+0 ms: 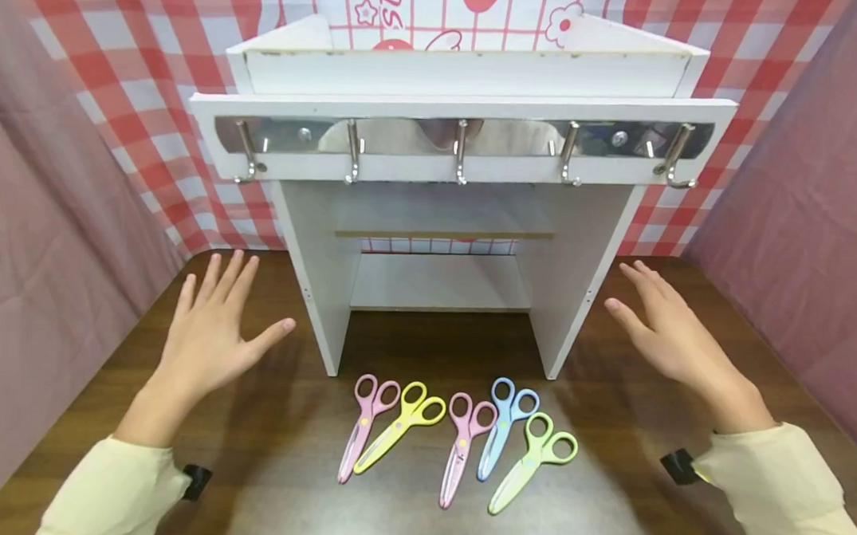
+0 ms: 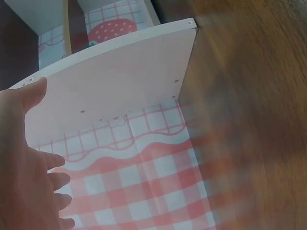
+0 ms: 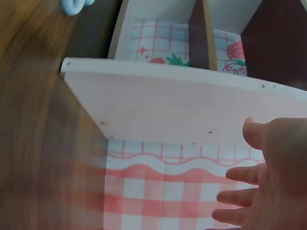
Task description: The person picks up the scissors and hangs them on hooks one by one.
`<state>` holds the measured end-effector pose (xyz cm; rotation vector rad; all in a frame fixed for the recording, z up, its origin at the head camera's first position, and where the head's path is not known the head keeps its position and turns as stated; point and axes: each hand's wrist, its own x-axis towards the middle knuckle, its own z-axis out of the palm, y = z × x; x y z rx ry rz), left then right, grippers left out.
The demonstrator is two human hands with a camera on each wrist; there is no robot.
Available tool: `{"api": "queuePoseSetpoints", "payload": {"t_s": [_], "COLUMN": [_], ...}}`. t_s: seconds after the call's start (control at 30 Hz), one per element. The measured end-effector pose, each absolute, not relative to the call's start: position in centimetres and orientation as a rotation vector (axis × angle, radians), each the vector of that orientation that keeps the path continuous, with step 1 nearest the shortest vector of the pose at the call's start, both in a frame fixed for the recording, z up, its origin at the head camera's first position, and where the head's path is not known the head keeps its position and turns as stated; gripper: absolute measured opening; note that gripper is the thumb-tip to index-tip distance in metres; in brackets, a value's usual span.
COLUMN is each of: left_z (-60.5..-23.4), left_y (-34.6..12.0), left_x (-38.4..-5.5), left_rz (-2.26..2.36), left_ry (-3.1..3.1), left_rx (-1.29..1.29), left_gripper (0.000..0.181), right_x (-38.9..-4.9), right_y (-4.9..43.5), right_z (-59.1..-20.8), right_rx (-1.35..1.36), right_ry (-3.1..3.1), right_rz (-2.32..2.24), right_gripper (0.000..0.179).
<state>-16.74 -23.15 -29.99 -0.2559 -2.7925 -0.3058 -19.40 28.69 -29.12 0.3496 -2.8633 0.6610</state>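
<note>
My left hand (image 1: 213,330) hovers left of a white shelf unit (image 1: 456,285), fingers spread and straight, holding nothing. On the other side my right hand (image 1: 673,334) is held up with straight fingers, also holding nothing. Between them on the table lie several scissors: a pink pair (image 1: 366,424) at the left, a yellow pair (image 1: 401,427), another pink pair (image 1: 461,444), a blue pair (image 1: 502,426) and a light green pair (image 1: 531,459) at the right. Their handles point toward the shelf. In the left wrist view, the left thumb (image 2: 34,95) appears before the unit's side panel.
A white board with a metal hook rail (image 1: 461,141) and several hooks crosses the top front of the unit. Behind hangs a red-and-white checked cloth (image 1: 155,104). Pink curtains (image 1: 51,203) flank the brown wooden table (image 1: 282,485). Each wrist wears a black strap (image 1: 195,482).
</note>
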Motion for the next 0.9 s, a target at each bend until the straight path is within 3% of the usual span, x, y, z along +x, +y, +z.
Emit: {"api": "queuePoseSetpoints", "payload": {"t_s": [0.9], "left_z": [-30.9], "left_y": [-22.4], "left_x": [-14.9], "left_rz": [-0.256], "left_ry": [-2.865], "left_rx": [-0.263], "left_gripper": [0.088], "right_x": [-17.8], "right_y": [26.7], "right_z": [-28.2], "right_rx": [0.487], "right_ry": [-2.740], "right_rz": [0.693], "right_gripper": [0.061]}}
